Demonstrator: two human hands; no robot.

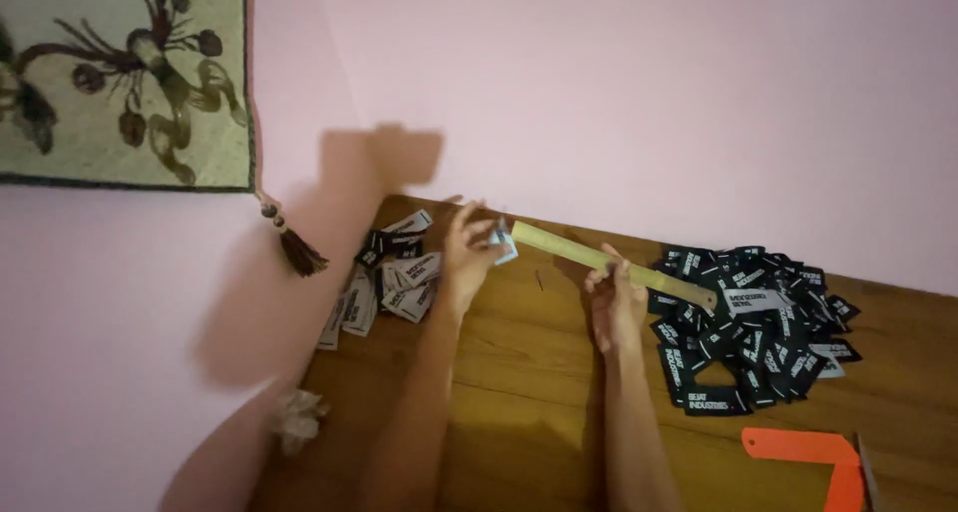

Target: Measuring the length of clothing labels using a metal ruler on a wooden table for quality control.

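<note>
While the stick (611, 262) lies slanting across the desk (519, 372) between both hands, the right hand (616, 307) clamps its middle and the left hand (469, 253) pinches a label (502, 241) at its far tip; label piles flank them.

Both forearms bare, no sleeves visible; left hand (467, 256), right hand (616, 307) ungloved, without rings.

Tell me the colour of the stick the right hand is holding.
The stick is pale yellowish tan, like bamboo or light wood, seen best in the head view.
</note>
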